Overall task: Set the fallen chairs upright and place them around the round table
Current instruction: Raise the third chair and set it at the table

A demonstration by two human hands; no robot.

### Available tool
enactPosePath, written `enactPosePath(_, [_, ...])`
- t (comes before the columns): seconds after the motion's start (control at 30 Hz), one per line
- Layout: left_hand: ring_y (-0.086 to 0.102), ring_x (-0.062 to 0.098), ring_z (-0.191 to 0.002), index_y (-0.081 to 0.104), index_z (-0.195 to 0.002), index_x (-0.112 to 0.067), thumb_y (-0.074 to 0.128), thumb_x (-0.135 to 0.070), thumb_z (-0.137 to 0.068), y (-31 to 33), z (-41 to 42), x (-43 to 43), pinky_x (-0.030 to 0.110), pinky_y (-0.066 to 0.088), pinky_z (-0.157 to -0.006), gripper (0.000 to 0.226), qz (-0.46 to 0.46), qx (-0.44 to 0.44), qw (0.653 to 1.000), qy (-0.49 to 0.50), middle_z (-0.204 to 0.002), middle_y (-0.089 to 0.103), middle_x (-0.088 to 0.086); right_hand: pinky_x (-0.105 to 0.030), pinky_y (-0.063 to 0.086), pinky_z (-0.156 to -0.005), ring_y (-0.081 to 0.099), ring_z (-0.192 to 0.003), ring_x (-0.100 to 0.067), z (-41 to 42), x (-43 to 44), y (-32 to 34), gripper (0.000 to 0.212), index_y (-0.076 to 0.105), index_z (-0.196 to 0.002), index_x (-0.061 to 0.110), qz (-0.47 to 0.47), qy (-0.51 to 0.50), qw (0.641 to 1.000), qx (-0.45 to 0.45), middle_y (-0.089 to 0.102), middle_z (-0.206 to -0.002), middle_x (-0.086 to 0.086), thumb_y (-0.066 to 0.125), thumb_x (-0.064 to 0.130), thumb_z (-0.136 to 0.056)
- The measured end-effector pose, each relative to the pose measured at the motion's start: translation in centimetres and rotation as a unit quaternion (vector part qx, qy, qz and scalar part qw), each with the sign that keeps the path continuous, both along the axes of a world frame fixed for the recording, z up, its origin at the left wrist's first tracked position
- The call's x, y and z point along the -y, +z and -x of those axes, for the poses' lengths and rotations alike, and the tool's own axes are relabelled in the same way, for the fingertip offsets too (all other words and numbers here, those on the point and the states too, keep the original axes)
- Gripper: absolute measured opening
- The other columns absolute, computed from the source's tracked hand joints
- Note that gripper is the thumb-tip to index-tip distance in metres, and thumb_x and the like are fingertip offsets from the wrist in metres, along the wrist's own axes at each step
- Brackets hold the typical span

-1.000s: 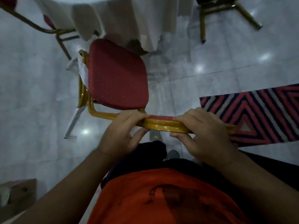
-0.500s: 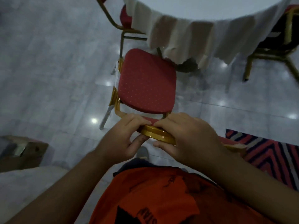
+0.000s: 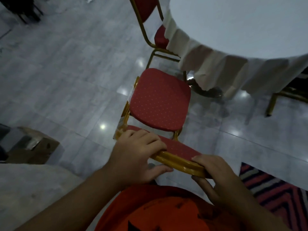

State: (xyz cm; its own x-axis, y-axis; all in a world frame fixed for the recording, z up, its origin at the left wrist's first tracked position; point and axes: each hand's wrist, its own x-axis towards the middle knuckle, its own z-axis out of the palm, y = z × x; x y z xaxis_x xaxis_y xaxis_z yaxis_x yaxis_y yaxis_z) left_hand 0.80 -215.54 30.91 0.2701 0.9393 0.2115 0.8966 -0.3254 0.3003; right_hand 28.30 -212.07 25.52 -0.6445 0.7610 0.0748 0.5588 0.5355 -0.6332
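Gripping chair [image 3: 159, 101] backrest, left hand [image 3: 135, 155], right hand [image 3: 216, 176]

1. Worn on the head, looking steeply down and forward over an orange shirt [image 3: 150, 212].
2. Close above the chair [image 3: 158, 100], seen almost from overhead.
3. Beyond the chair, table [image 3: 241, 22] edge; tiled floor [image 3: 66, 80] to its left.

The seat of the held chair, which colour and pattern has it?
Red with small pale dots, head view.
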Motion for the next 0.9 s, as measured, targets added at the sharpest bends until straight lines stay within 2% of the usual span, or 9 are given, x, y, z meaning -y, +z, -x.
enactPosePath(0.1, [0.066, 0.011, -0.087, 0.075, -0.098, -0.031, 0.068, -0.067, -0.082, -0.1, 0.6, -0.5, 0.039, 0.051, -0.068, 0.041, -0.001, -0.019, 1.0, -0.011, -0.097, 0.072, -0.013, -0.038, 0.051, -0.087, 0.047, -0.108, 0.001, 0.8, 0.1, -1.3, 0.041, 0.051, -0.124, 0.033, -0.004, -0.027, 0.999, -0.018, 0.052, -0.117, 0.02, 0.04, 0.062, -0.097])
enactPosePath(0.23, [0.068, 0.017, -0.084, 0.077, -0.098, -0.025, 0.075, -0.054, -0.081, -1.1, 1.6, -0.4, 0.038, 0.049, -0.069, 0.033, -0.061, -0.038, 0.997, -0.013, -0.095, 0.073, -0.008, -0.032, 0.05, -0.076, 0.052, -0.092, -0.007, 2.6, -0.6, -0.9, 0.034, 0.059, -0.109, 0.027, -0.039, -0.055, 0.998, -0.017, 0.058, -0.1, 0.011, 0.052, 0.057, -0.094])
enactPosePath(0.3, [0.067, 0.018, -0.082, 0.077, -0.096, -0.023, 0.072, -0.053, -0.084, -1.5, 1.7, -0.9, 0.036, 0.046, -0.068, 0.032, -0.085, -0.028, 0.996, 0.006, -0.092, 0.072, -0.008, -0.026, 0.041, -0.077, 0.049, -0.089, -0.006, 3.0, -1.4, -0.5, 0.029, 0.062, -0.104, 0.026, -0.075, -0.083, 0.994, -0.011, 0.057, -0.096, 0.012, 0.054, 0.052, -0.093])
enactPosePath(0.37, [0.064, 0.017, -0.076, 0.077, -0.092, -0.021, 0.071, -0.054, -0.085, -1.9, 1.1, -1.6, 0.032, 0.045, -0.062, 0.034, -0.104, -0.005, 0.994, 0.029, -0.086, 0.071, -0.008, -0.025, 0.033, -0.078, 0.048, -0.088, -0.007, 3.0, -2.7, 0.2, 0.031, 0.061, -0.104, 0.027, -0.104, -0.093, 0.99, -0.004, 0.057, -0.095, 0.011, 0.048, 0.054, -0.096])
enactPosePath(0.5, [0.061, 0.014, -0.07, 0.077, -0.087, -0.02, 0.07, -0.055, -0.086, -2.4, -1.0, -2.5, 0.031, 0.045, -0.057, 0.036, -0.124, 0.029, 0.991, 0.052, -0.081, 0.07, -0.007, -0.025, 0.033, -0.077, 0.048, -0.087, -0.007, 1.3, -4.7, 1.2, 0.035, 0.061, -0.103, 0.028, -0.125, -0.087, 0.988, 0.023, 0.056, -0.095, 0.013, 0.043, 0.057, -0.097])
enactPosePath(0.57, [0.06, 0.011, -0.071, 0.076, -0.087, -0.021, 0.071, -0.056, -0.086, -2.8, -1.8, -2.7, 0.029, 0.045, -0.059, 0.035, -0.116, 0.047, 0.991, 0.042, -0.081, 0.069, -0.008, -0.025, 0.036, -0.077, 0.049, -0.088, -0.006, 0.1, -4.4, 1.1, 0.036, 0.062, -0.102, 0.029, -0.115, -0.09, 0.989, 0.017, 0.056, -0.095, 0.014, 0.043, 0.059, -0.096])
enactPosePath(0.67, [0.057, 0.009, -0.073, 0.074, -0.087, -0.023, 0.071, -0.056, -0.085, -3.4, -3.0, -3.6, 0.031, 0.046, -0.06, 0.033, -0.088, 0.085, 0.992, 0.016, -0.082, 0.066, -0.011, -0.032, 0.041, -0.081, 0.052, -0.091, -0.004, -1.5, -3.8, 0.4, 0.026, 0.063, -0.103, 0.033, -0.092, -0.119, 0.989, -0.008, 0.055, -0.097, 0.018, 0.057, 0.055, -0.09])
enactPosePath(0.8, [0.055, 0.008, -0.078, 0.069, -0.088, -0.025, 0.074, -0.054, -0.083, -3.4, -5.1, -5.8, 0.034, 0.045, -0.07, 0.03, -0.037, 0.117, 0.992, -0.032, -0.083, 0.062, -0.013, -0.033, 0.037, -0.083, 0.052, -0.093, -0.004, -3.8, -3.9, 0.3, 0.025, 0.066, -0.101, 0.032, -0.103, -0.178, 0.978, -0.031, 0.057, -0.098, 0.018, 0.062, 0.05, -0.084])
enactPosePath(0.9, [0.053, 0.007, -0.079, 0.069, -0.09, -0.024, 0.074, -0.051, -0.083, -3.8, -6.4, -7.2, 0.035, 0.046, -0.069, 0.029, -0.019, 0.141, 0.988, -0.056, -0.084, 0.06, -0.013, -0.034, 0.034, -0.08, 0.053, -0.091, -0.006, -5.0, -4.3, 0.8, 0.026, 0.067, -0.099, 0.031, -0.13, -0.202, 0.97, -0.015, 0.058, -0.097, 0.018, 0.062, 0.051, -0.083])
